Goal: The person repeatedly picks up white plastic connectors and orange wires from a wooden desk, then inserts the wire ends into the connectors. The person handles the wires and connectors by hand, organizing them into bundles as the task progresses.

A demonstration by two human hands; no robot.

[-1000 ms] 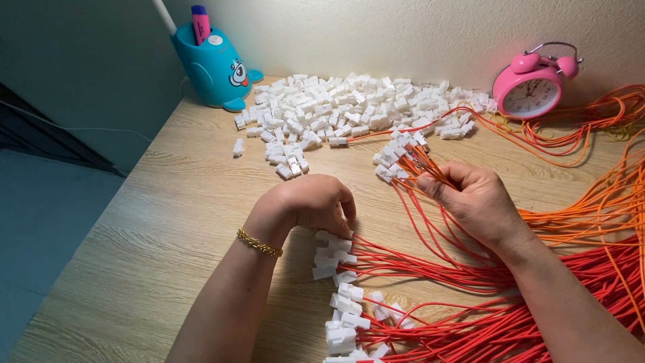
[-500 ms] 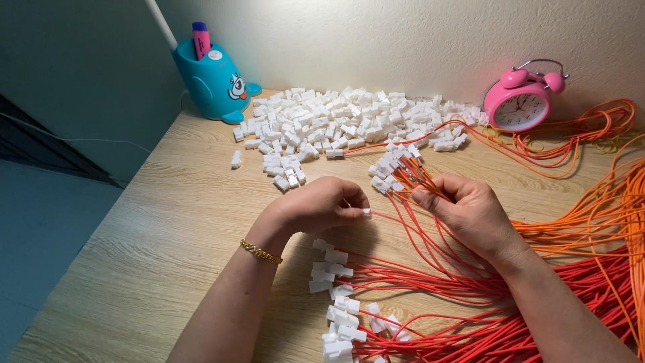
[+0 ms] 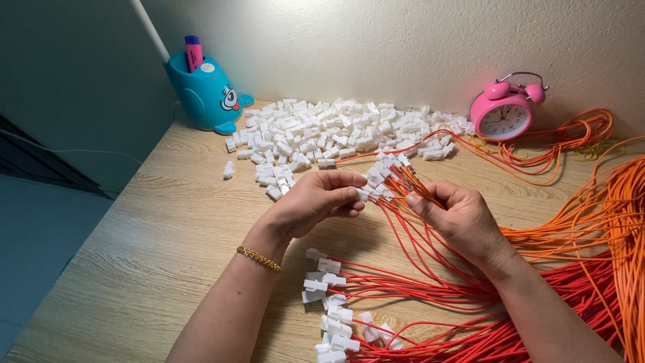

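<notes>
Both hands met above the tabletop (image 3: 154, 249): the left hand (image 3: 312, 202) pinched a white connector (image 3: 363, 195), the right hand (image 3: 457, 215) gripped a bundle of red wires (image 3: 430, 249) tipped with connectors. At 11 o'clock, a blue whale-shaped holder (image 3: 205, 97) held a pink marker (image 3: 193, 52).

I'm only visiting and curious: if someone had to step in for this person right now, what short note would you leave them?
Left hand: pinching a small white connector at its fingertips.
Right hand: gripping a bunch of red wires with white-capped ends.
Loose white connectors are heaped at the back of the wooden table.
Done: capped red wires lie near the front edge.
Left: the large heap, plus orange wires on the right; whether those are capped can't be seen.
</notes>
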